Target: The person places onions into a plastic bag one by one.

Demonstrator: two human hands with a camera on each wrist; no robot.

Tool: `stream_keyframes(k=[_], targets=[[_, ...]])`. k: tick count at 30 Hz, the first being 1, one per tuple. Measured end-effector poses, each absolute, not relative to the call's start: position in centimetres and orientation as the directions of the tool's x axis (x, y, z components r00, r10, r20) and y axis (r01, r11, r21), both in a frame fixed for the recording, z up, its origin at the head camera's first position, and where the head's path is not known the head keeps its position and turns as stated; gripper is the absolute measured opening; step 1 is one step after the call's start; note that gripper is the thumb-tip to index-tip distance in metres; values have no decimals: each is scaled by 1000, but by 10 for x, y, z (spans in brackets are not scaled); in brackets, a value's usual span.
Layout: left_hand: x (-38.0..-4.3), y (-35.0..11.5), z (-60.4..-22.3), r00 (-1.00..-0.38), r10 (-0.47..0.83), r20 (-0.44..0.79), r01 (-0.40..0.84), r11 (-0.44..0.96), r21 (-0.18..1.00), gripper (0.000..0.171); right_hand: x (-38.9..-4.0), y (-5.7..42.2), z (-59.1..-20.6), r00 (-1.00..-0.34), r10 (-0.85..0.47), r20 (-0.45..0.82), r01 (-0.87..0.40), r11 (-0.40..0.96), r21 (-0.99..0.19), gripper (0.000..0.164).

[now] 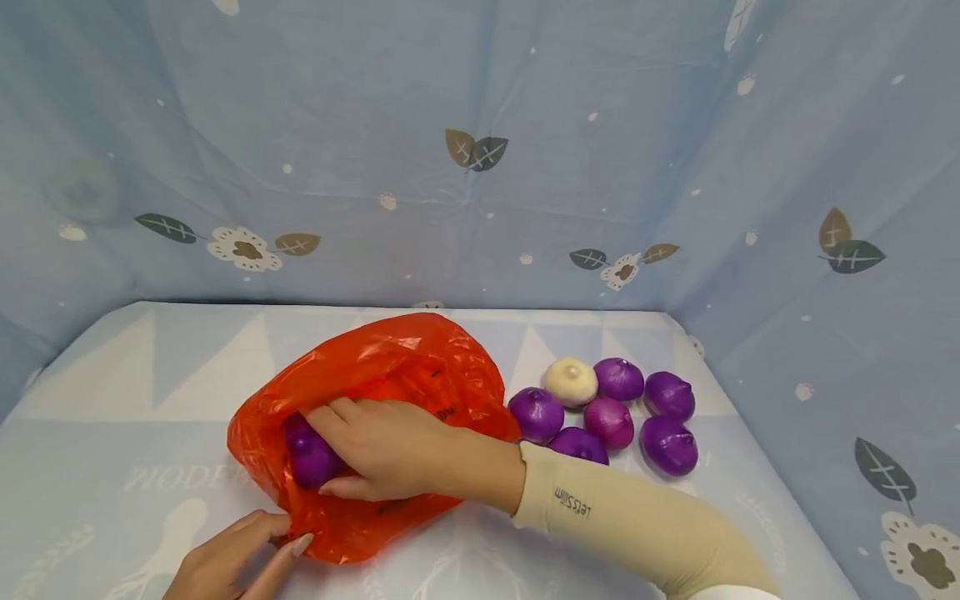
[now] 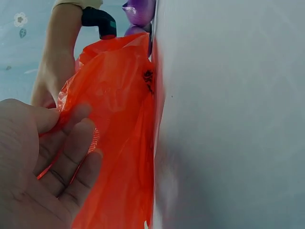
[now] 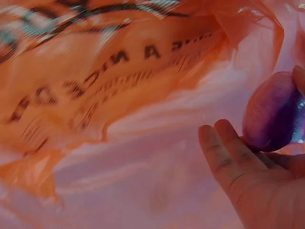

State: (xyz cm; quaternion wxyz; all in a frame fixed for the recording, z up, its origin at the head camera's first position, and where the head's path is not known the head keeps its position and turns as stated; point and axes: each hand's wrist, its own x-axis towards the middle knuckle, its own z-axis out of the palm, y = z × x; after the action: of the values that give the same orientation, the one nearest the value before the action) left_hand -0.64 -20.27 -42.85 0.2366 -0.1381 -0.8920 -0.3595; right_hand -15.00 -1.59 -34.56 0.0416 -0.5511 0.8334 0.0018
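Observation:
A red plastic bag (image 1: 457, 367) lies on its side, its mouth facing left toward both hands. My right hand (image 1: 393, 450) reaches into the mouth and holds a purple onion (image 1: 311, 457) between thumb and fingers. In the right wrist view, that onion (image 3: 270, 117) sits at the right edge, with two fingers stretched out beside it and printed bag plastic around. At the near edge of the mouth, my left hand (image 1: 228, 560) pinches the bag's rim between thumb and fingers. The left wrist view shows this grip on the red film (image 2: 116, 90).
Right of the bag, several purple onions (image 1: 668, 446) sit in a cluster with one white onion (image 1: 571, 382) and a pinker onion (image 1: 608, 422). A pale patterned cloth (image 1: 97, 400) covers the table. Behind and to the right hangs a blue leaf-print curtain (image 1: 360, 108).

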Motion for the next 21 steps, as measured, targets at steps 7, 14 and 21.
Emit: stream_keyframes(k=[7, 14, 21], targets=[[-6, -200, -428, -839, 63, 541, 424, 698, 577, 49, -156, -35, -364, -436, -895, -95, -893, 443, -83, 78], [-5, -200, -429, -847, 74, 526, 418, 703, 575, 48, -175, -38, -379, -532, -843, -80, -803, 533, -266, 79], [-5, -201, -428, -849, 88, 520, 418, 714, 562, 48, -178, -42, -387, -618, -786, -22, -749, 598, -284, 71]])
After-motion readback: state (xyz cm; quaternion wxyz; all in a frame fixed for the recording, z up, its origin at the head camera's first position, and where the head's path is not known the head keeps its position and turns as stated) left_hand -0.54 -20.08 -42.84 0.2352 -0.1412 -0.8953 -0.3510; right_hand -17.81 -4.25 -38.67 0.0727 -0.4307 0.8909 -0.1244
